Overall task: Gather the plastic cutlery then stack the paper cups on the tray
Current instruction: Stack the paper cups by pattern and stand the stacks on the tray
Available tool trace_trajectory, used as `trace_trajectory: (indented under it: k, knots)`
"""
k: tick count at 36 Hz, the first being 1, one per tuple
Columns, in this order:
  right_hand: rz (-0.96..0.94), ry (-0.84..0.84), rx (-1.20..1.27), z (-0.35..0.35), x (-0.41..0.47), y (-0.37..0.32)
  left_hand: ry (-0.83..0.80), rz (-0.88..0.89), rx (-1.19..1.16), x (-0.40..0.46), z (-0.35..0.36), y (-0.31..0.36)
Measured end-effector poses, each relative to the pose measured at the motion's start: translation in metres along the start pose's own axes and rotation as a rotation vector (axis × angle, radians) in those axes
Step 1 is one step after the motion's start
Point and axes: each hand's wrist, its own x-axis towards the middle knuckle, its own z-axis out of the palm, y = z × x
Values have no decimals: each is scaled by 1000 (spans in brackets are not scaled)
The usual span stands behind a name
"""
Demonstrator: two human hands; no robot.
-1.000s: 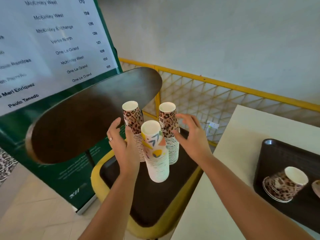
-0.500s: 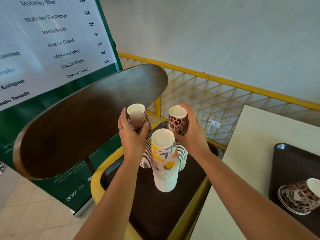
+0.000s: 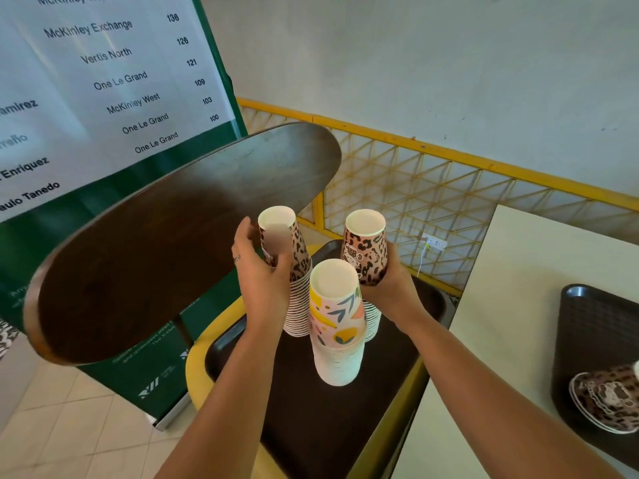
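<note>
Head view shows our two forearms reaching forward over a dark brown tray [image 3: 345,426] that sits on a yellow chair seat [image 3: 197,375]. Nearest to us, between our wrists, stands a tall stack of colourful patterned cups [image 3: 337,326], upright on the tray with its open mouth facing up. Just beyond it, our left hand [image 3: 262,281] curls around the top of the leopard-print stack on the left [image 3: 294,271], thumb on the near side and fingers wrapped behind; the topmost cup in that grip leans toward the left. Our right hand [image 3: 390,285] wraps around the top cup of the other leopard-print stack [image 3: 366,250], fingers clamped on its lower part; that stack stands just behind and to the right of the colourful one, partly hidden by it. All three stacks stand close together near the tray's far end. Off to the right of our right arm, a pale table [image 3: 501,323] carries a second dark tray [image 3: 587,323], where a leopard-print cup [image 3: 605,399] lies on its side. Left of our left hand, the chair's dark wooden backrest [image 3: 173,243] slants across, with a green and white printed banner [image 3: 103,81] behind it. Farther back runs a yellow mesh railing [image 3: 432,181] against a white wall [image 3: 415,63].
</note>
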Motion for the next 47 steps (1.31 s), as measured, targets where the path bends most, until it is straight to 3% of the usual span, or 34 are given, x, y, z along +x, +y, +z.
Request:
trace_trajectory:
  k: [7,19,23,28,33,36,42,47]
  knots:
    - [35,-51,-42,9,12,8,87,132,-160,4,-7,31]
    - [27,30,-74,7,18,14,-188,377,-363,-37,-3,84]
    - [53,45,-89,-3,12,24,-323,313,-325,-52,13,75]
    - [41,15,-63,-12,3,34,-362,146,-215,-72,37,39]
    - [39,-27,17,-15,0,28,-376,-28,161,-81,51,-5]
    - [25,-77,47,-11,-7,26,-473,-239,280,-87,53,-34]
    - [37,-150,76,3,-14,26,-497,-487,249,-90,57,-78]
    - [13,-223,70,10,-19,20,-386,-458,143,-89,65,-100]
